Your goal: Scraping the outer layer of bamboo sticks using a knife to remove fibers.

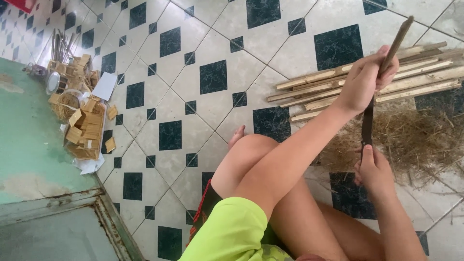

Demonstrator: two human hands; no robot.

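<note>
Seated on the tiled floor (193, 92), I clench my left hand (361, 82) on a thin brown bamboo strip (395, 44) while my right hand (373, 171) grips a dark blade (367, 126) to steady the shaving above straw-like shavings (411, 140).

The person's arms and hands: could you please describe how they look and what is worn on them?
Both arms are bare from the top of the view down to the fingers: no sleeves, gloves, watch or rings show. The left hand and right hand are uncovered. The only clothing in view is bright yellow-green shorts over the lap, with a red cord beside them.
</note>
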